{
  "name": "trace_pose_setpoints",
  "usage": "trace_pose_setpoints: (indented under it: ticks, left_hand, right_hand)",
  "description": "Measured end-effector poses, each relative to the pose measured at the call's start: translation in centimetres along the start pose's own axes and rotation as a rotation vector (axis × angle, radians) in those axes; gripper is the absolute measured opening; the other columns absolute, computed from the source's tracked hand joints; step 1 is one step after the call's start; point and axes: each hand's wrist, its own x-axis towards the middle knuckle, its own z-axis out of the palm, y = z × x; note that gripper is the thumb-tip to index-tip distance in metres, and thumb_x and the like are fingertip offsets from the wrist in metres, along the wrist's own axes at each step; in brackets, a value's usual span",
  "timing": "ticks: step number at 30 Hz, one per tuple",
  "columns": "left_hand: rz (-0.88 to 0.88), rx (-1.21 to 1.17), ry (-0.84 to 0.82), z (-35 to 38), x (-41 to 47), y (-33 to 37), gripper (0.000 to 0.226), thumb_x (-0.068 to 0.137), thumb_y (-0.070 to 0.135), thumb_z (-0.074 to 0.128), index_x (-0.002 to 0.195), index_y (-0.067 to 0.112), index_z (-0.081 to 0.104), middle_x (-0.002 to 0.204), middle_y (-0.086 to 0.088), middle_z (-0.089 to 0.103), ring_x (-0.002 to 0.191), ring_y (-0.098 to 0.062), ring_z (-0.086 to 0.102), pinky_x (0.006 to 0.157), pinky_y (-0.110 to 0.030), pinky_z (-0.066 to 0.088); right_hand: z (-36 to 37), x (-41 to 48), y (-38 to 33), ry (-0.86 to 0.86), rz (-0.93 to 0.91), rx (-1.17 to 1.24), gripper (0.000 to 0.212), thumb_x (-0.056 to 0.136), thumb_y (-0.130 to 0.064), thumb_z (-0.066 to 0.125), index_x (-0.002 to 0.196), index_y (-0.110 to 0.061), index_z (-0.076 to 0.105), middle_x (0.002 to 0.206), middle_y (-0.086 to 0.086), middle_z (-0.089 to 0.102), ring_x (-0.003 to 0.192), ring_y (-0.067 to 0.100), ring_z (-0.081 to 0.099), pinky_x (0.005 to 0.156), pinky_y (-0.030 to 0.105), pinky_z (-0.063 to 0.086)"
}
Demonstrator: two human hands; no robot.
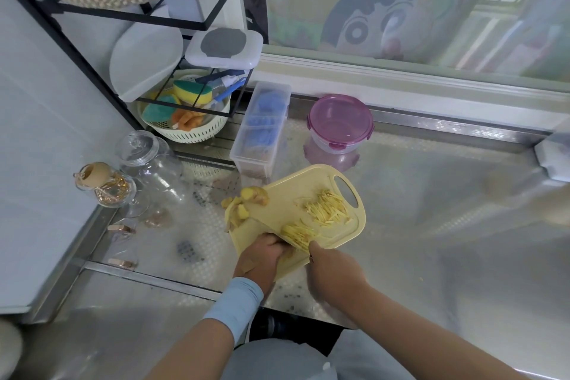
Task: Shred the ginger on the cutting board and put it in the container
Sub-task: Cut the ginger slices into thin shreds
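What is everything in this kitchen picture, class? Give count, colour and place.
cutting board: one, yellow, counter centre
ginger shreds: one pile, pale yellow, board's handle end
ginger chunks: several, yellow, board's left edge
half-cut ginger: one, yellow, board's near edge
container: one, purple lid, behind board
clear box: one, blue contents, beside container
glass jar: one, clear, left
left hand: holds half-cut ginger
right hand: board's near edge
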Motion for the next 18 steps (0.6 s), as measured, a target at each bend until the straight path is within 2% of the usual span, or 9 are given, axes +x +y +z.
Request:
trace_pose_setpoints:
  ticks: [3, 5, 8, 11, 13, 15, 18]
  left_hand:
    - [0.013, 0.003, 0.063, -0.1, 0.0, -0.3, 0.038, 0.083, 0.029, 0.041, 0.096, 0.023, 0.077, 0.096, 0.002, 0.067, 0.095, -0.007, 0.046, 0.072, -0.021, 0.051]
    - [0.011, -0.002, 0.073, 0.0, -0.2, -0.1, 0.039, 0.084, 0.031, 0.041, 0.097, 0.023, 0.077, 0.097, 0.002, 0.068, 0.096, -0.007, 0.046, 0.074, -0.019, 0.046]
    - [-0.001, -0.020, 0.062, -0.1, -0.1, 0.4, 0.046, 0.084, 0.035, 0.036, 0.102, 0.021, 0.076, 0.104, -0.001, 0.068, 0.101, -0.010, 0.050, 0.080, -0.020, 0.043]
    - [0.031, -0.004, 0.071, -0.1, -0.1, 0.2, 0.040, 0.081, 0.032, 0.041, 0.097, 0.022, 0.077, 0.100, -0.001, 0.070, 0.094, -0.018, 0.061, 0.077, -0.025, 0.053]
    - [0.037, -0.014, 0.070, 0.0, -0.1, -0.1, 0.038, 0.080, 0.031, 0.043, 0.097, 0.023, 0.076, 0.100, -0.001, 0.070, 0.093, -0.020, 0.062, 0.074, -0.032, 0.058]
    - [0.022, -0.018, 0.065, 0.2, -0.1, -0.1, 0.042, 0.082, 0.035, 0.040, 0.100, 0.022, 0.076, 0.104, -0.002, 0.069, 0.098, -0.022, 0.062, 0.080, -0.032, 0.055]
    - [-0.030, -0.059, 0.065, 0.2, -0.2, 0.0, 0.048, 0.085, 0.040, 0.036, 0.106, 0.021, 0.075, 0.111, -0.002, 0.067, 0.106, -0.021, 0.058, 0.089, -0.026, 0.045]
  right_hand:
    - [0.3, 0.7, -0.4, -0.009, 0.002, -0.003, 0.025, 0.091, -0.010, 0.046, 0.103, -0.024, 0.029, 0.071, -0.002, 0.044, 0.061, 0.024, 0.049, 0.055, 0.035, 0.041]
    - [0.0, 0.9, -0.5, -0.017, 0.004, 0.006, 0.025, 0.091, -0.010, 0.048, 0.108, -0.022, 0.035, 0.073, -0.001, 0.044, 0.063, 0.026, 0.049, 0.056, 0.034, 0.041]
    - [-0.6, 0.5, -0.5, -0.010, -0.004, 0.021, 0.025, 0.090, -0.009, 0.050, 0.102, -0.023, 0.032, 0.074, -0.002, 0.044, 0.066, 0.026, 0.048, 0.057, 0.033, 0.039]
    - [-0.2, -0.2, 0.0, 0.015, -0.031, 0.022, 0.017, 0.096, -0.016, 0.045, 0.109, -0.023, 0.036, 0.073, -0.004, 0.042, 0.070, 0.025, 0.051, 0.060, 0.035, 0.043]
    - [0.0, -0.8, 0.3, 0.021, -0.033, 0.031, 0.010, 0.099, -0.021, 0.041, 0.103, -0.023, 0.033, 0.074, -0.004, 0.043, 0.069, 0.024, 0.051, 0.060, 0.036, 0.042]
    - [0.2, -1.0, 0.4, 0.018, -0.029, 0.033, 0.010, 0.100, -0.021, 0.041, 0.101, -0.023, 0.031, 0.075, -0.003, 0.044, 0.069, 0.023, 0.051, 0.060, 0.036, 0.042]
    - [0.0, -0.2, -0.4, 0.006, -0.005, 0.028, 0.016, 0.097, -0.016, 0.043, 0.112, -0.020, 0.038, 0.081, -0.001, 0.048, 0.074, 0.025, 0.054, 0.063, 0.036, 0.044]
